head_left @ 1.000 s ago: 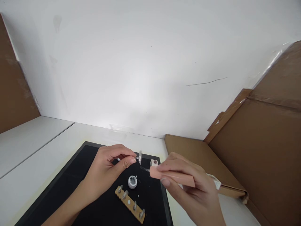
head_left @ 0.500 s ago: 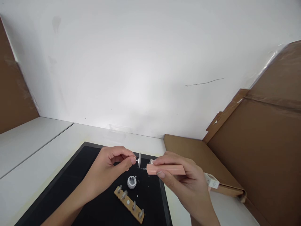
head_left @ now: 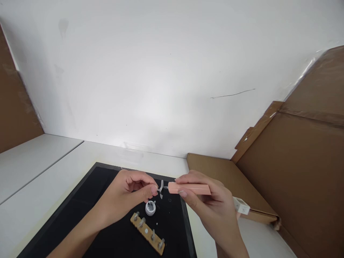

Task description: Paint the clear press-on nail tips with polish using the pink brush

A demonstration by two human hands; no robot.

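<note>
My left hand (head_left: 131, 195) is closed in a pinch on the thin stem of a small whitish disc-like piece (head_left: 161, 185). The piece stands on edge just beyond the fingertips, its broad side toward the right. My right hand (head_left: 212, 208) wraps round a pink pen-shaped tool (head_left: 192, 188), held nearly level with its thin metal tip pointing left. That tip is at or very near the piece; whether they touch I cannot tell. Below the hands sits a small white jar (head_left: 150, 214), open at the top. In front of it lies a tan strip (head_left: 147, 236) bearing several grey pegs.
A black mat (head_left: 115, 233) lies under the work, with tiny white bits on it. At the right are a flat cardboard box (head_left: 215, 168), a small white box (head_left: 242, 207) and an upright cardboard panel (head_left: 303, 161). A white wall (head_left: 150, 79) rises behind.
The pink tool has risen slightly, and its tip is now closer to the whitish piece. The piece has shifted a little right and down and turned in my left fingers.
</note>
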